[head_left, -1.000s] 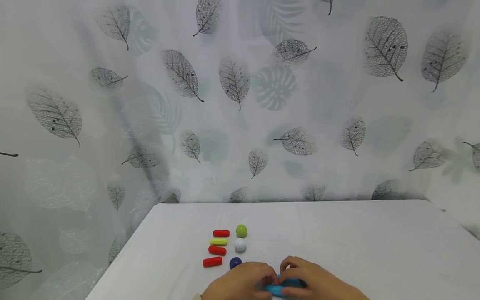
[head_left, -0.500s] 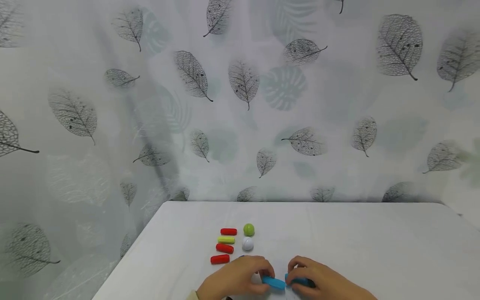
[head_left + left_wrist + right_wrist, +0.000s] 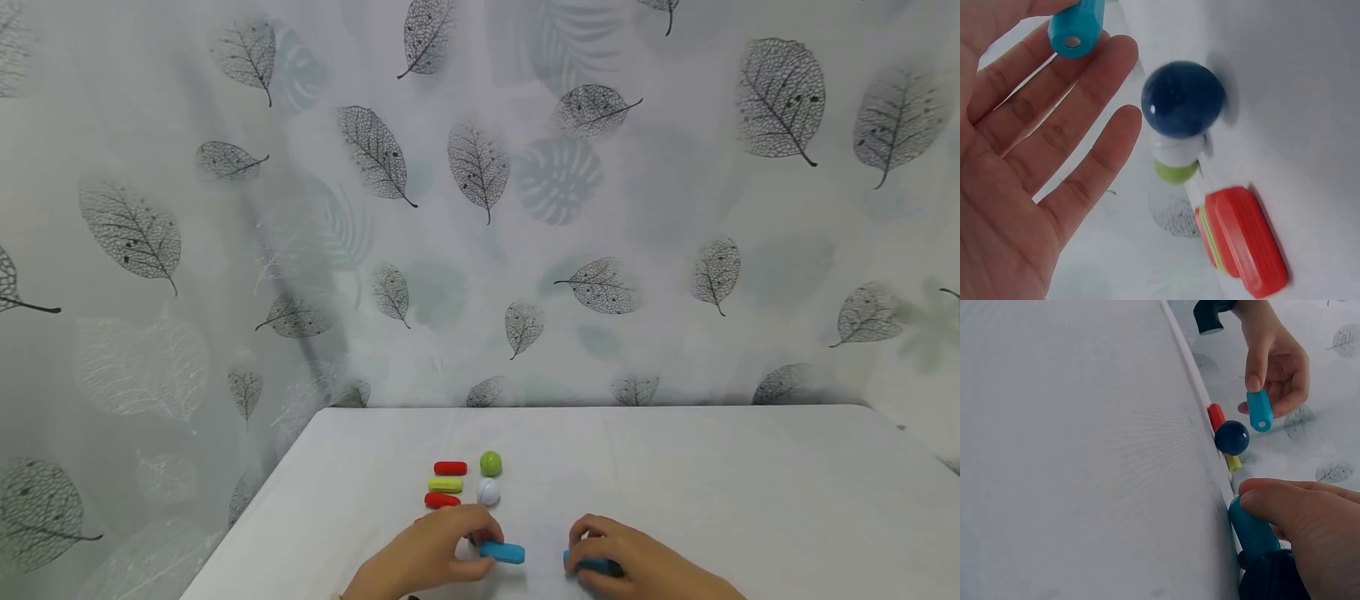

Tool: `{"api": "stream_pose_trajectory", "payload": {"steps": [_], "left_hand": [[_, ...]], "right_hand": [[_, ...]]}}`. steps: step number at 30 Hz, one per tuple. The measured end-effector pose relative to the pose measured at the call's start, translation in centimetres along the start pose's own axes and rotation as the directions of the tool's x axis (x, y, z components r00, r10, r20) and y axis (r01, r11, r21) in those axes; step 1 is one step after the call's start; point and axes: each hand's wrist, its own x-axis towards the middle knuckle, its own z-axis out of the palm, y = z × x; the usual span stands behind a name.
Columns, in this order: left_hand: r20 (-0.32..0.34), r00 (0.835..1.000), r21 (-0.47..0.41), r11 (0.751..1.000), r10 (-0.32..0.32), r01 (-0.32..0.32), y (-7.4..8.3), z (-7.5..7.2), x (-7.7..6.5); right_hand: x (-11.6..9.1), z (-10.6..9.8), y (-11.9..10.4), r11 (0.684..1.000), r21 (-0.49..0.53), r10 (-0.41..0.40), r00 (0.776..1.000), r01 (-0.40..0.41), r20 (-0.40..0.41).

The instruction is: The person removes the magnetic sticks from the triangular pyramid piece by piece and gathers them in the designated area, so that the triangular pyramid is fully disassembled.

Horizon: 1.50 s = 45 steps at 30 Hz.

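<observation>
My left hand [image 3: 427, 554] pinches a light-blue magnetic rod [image 3: 503, 552] between thumb and fingertips, its free end pointing right. In the left wrist view, a round metallic spot shows at the end of this rod [image 3: 1075, 31]. My right hand [image 3: 637, 560] grips a second light-blue magnetic rod [image 3: 1252, 528] low over the white table. At this rod's near end shows a dark navy, rounded thing [image 3: 1275, 578], partly behind the hand. Close to my left hand, a navy ball [image 3: 1183, 99] rests on the table; in the head view that hand mostly hides it.
Left of centre, a red rod [image 3: 450, 468], a yellow-green rod [image 3: 446, 484] and another red rod [image 3: 442, 500] lie in a column. Beside them sit a green ball [image 3: 491, 463] and a white ball [image 3: 488, 492]. A leaf-patterned curtain [image 3: 480, 250] hangs behind the table [image 3: 712, 475].
My left hand has moved left with its blue rod, away from my right hand. The two blue rods, close together before, are now apart. My right hand has stayed nearly in place.
</observation>
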Motion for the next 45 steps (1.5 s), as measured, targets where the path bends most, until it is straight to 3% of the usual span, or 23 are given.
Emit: {"api": "stream_pose_trajectory", "payload": {"steps": [6,11,15,22,29,33,39,45], "left_hand": [[-0.020,1.000,-0.017,1.000,-0.006,0.006,-1.2,-0.6,-1.5],[-0.021,0.995,-0.045,0.995,-0.093,0.092,-2.0,-0.8,-2.4],[-0.005,0.986,-0.067,0.984,-0.166,0.165,-2.2,-0.9,-2.8],[-0.027,0.992,-0.088,0.988,-0.127,0.124,-3.3,-1.7,-3.4],[0.007,0.985,-0.144,0.975,-0.170,0.169,-4.9,-1.4,-3.5],[0.018,0.982,-0.127,0.974,-0.187,0.188,-5.6,-1.4,-3.6],[0.009,0.963,-0.080,0.960,-0.269,0.269,-6.1,-1.9,-3.6],[-0.029,0.964,-0.037,0.964,-0.264,0.263,-6.4,-2.1,-3.5]], "right_hand": [[0.0,-0.1,-0.1,0.999,0.005,0.037,0.999,-0.037,0.023],[0.0,0.0,-0.1,0.998,0.023,0.053,0.998,-0.054,0.036],[-0.1,0.2,0.1,0.999,0.034,0.011,0.999,-0.012,0.030],[-0.4,0.4,0.2,0.998,0.019,-0.063,0.998,0.063,-0.002],[-0.4,0.2,0.1,0.998,0.031,-0.048,0.999,0.047,0.018],[-0.5,0.1,0.1,0.999,0.035,-0.038,0.999,0.036,0.034],[-0.7,-0.3,0.1,0.999,-0.011,-0.042,0.999,0.042,0.022],[-0.9,-1.1,-0.2,0.998,-0.030,-0.052,0.999,0.052,0.017]]}}
